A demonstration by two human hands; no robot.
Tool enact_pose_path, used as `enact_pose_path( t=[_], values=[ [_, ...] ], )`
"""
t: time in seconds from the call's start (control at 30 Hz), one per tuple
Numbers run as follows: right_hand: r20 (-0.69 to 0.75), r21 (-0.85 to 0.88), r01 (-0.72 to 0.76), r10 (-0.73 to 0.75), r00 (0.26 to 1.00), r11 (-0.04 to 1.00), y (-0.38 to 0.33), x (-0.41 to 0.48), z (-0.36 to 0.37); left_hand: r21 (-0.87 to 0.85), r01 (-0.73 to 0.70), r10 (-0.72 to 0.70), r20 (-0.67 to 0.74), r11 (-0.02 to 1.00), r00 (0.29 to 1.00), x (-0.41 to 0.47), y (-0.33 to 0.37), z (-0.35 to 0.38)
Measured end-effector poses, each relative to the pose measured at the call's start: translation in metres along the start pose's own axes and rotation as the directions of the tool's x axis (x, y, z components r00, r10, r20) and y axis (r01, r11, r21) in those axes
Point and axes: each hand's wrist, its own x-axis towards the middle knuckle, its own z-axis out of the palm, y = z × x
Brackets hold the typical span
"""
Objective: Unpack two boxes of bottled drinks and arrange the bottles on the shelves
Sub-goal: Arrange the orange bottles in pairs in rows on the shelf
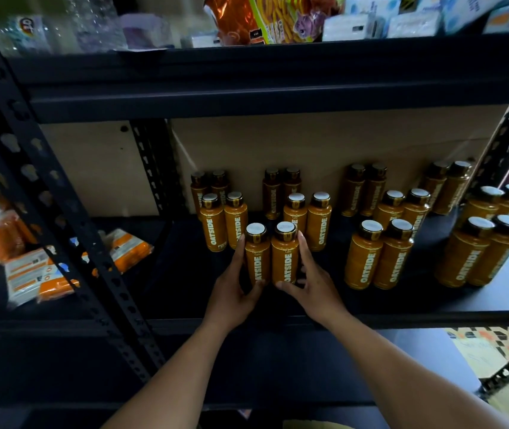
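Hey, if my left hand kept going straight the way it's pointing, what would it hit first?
Most likely the bottle behind, right one of the pair further back; your left hand, holding the front left bottle, points its fingers toward it. Depth is unclear.

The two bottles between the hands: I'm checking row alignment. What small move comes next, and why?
Probably slide them slightly right, then let go: the left hand and right hand grip the front pair upright on the shelf, left of the pair behind.
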Motion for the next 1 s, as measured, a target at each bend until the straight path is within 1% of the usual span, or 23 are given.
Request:
enact_pose_path(
  t=[0.47, 0.63, 1.0],
  values=[
    [0.014, -0.025, 0.0, 0.0, 1.0, 1.0, 0.0037, 0.0005, 0.0005, 0.006, 0.018, -0.018, 0.02, 1.0, 1.0, 0.001, 0.0003, -0.0031],
    [0.017, -0.021, 0.001, -0.001, 1.0, 1.0, 0.0036, 0.0011, 0.0004, 0.009, 0.003, -0.003, 0.006, 1.0, 1.0, 0.0002, 0.0007, -0.0031],
    [0.028, -0.016, 0.006, -0.005, 1.0, 1.0, 0.0061, 0.0016, 0.0003, 0.017, 0.016, -0.016, -0.029, 1.0, 0.999, -0.0012, -0.0004, -0.0022]
  ],
)
